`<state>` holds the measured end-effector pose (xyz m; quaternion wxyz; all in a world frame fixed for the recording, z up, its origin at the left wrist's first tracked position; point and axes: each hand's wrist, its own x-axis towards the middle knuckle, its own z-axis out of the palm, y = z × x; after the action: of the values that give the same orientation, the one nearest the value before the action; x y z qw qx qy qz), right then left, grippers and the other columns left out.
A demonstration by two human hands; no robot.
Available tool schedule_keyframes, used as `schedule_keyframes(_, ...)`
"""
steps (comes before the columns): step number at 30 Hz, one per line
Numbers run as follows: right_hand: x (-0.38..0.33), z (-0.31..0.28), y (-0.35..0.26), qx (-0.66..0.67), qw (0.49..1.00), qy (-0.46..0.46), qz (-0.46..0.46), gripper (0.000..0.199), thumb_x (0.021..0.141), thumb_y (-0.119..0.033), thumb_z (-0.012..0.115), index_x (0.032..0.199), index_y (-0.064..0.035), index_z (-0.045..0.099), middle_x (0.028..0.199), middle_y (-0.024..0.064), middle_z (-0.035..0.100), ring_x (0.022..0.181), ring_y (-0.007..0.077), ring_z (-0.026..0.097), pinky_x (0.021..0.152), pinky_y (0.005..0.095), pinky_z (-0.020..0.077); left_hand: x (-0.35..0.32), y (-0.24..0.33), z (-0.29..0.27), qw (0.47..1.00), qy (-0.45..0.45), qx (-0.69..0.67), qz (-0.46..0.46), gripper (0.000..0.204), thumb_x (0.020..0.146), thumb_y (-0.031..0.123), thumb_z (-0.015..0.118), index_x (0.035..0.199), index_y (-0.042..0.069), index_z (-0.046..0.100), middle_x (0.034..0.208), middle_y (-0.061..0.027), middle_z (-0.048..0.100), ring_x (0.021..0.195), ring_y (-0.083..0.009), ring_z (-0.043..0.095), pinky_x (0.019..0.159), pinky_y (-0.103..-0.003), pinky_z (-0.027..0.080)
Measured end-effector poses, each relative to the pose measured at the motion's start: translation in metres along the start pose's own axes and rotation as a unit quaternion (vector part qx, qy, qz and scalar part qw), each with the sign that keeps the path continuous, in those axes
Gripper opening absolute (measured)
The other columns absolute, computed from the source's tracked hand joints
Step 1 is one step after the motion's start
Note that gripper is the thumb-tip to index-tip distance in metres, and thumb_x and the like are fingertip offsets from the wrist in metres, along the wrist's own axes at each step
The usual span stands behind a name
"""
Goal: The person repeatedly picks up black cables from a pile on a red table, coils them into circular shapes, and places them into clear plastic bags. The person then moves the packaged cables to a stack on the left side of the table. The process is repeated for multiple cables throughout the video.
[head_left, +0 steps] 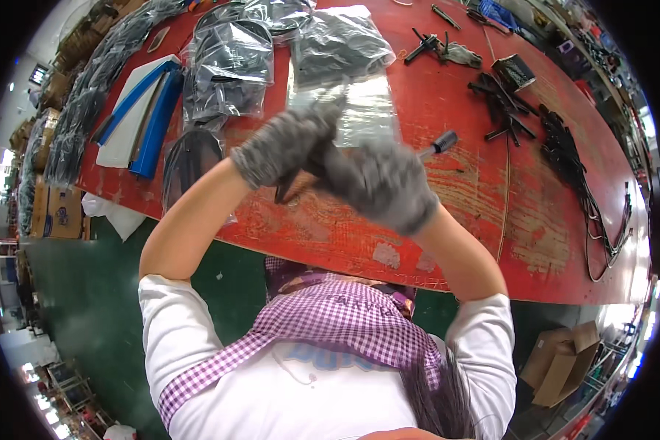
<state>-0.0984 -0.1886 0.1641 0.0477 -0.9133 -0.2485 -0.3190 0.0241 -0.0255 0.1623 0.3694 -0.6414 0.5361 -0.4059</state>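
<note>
Both hands wear grey knitted gloves and meet above the red table (330, 231). My left hand (282, 147) is bent inward, its fingers closed around a small black piece (290, 187) whose kind I cannot make out. Pressed up against it from the other side is my right hand (389, 183), smeared by motion, with its fingers partly hidden. Just beyond the hands lies a clear plastic bag (345, 110), flat on the table. To the right of my right glove rests a screwdriver-like tool with a dark handle (444, 141).
Bagged black items (231, 66) and a bagged dark bundle (341, 44) lie at the back. A blue and white tray-like holder (154, 121) stands left. Black plastic parts (502, 106), a small dark box (514, 72) and black cables (565, 154) are on the right. A cardboard box (561, 363) sits on the floor.
</note>
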Motion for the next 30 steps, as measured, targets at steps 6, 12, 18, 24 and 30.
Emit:
schedule_keyframes(6, 0.002, 0.036, 0.037, 0.333, 0.874, 0.076, 0.345, 0.034, 0.084, -0.042, 0.054, 0.078, -0.0081, 0.055, 0.066, 0.0022, 0.054, 0.065, 0.0154, 0.055, 0.057, 0.0283, 0.0434, 0.024, -0.002, 0.005, 0.632, 0.018, -0.731, -0.256, 0.035, 0.090, 0.042, 0.044, 0.083, 0.009, 0.052, 0.047, 0.0045, 0.037, 0.034, -0.0063, 0.034, 0.031, -0.024, 0.028)
schedule_keyframes(12, -0.045, 0.065, 0.019, 0.730, 0.506, 0.211, 0.408, 0.041, 0.087, -0.046, 0.050, 0.093, -0.0056, 0.054, 0.084, 0.0040, 0.052, 0.075, 0.0129, 0.052, 0.068, 0.0252, 0.0441, 0.033, 0.033, -0.023, 0.697, 0.075, -0.690, -0.181, 0.025, 0.087, 0.029, 0.046, 0.088, 0.004, 0.052, 0.073, -0.0081, 0.050, 0.047, -0.0159, 0.047, 0.035, -0.029, 0.036)
schedule_keyframes(18, -0.106, 0.074, 0.000, 0.737, 0.258, 0.138, 0.609, 0.058, 0.086, -0.054, 0.045, 0.109, -0.0015, 0.054, 0.100, 0.0144, 0.056, 0.090, 0.0213, 0.055, 0.076, 0.0330, 0.0458, 0.048, 0.127, -0.084, 0.679, -0.171, -0.711, -0.067, 0.029, 0.088, 0.029, 0.042, 0.095, 0.003, 0.052, 0.077, -0.0198, 0.058, 0.066, -0.0287, 0.061, 0.043, -0.041, 0.044)
schedule_keyframes(24, -0.148, 0.101, 0.019, 0.020, 0.767, -0.421, 0.483, 0.056, 0.082, -0.051, 0.049, 0.108, -0.0020, 0.055, 0.093, 0.0151, 0.061, 0.084, 0.0296, 0.060, 0.069, 0.0377, 0.0480, 0.008, 0.214, -0.066, 0.578, -0.289, -0.756, -0.101, 0.029, 0.087, 0.032, 0.044, 0.092, 0.005, 0.054, 0.081, -0.0174, 0.061, 0.074, -0.0322, 0.061, 0.061, -0.045, 0.047)
schedule_keyframes(30, -0.171, 0.153, 0.010, 0.046, 0.933, -0.143, 0.327, 0.048, 0.081, -0.022, 0.049, 0.124, -0.0005, 0.042, 0.128, 0.0221, 0.040, 0.117, 0.0381, 0.040, 0.102, 0.0459, 0.0271, -0.026, 0.185, -0.015, 0.799, -0.212, -0.364, -0.429, 0.056, 0.080, 0.035, 0.053, 0.121, 0.000, 0.039, 0.116, -0.0191, 0.047, 0.106, -0.0371, 0.046, 0.090, -0.046, 0.038)
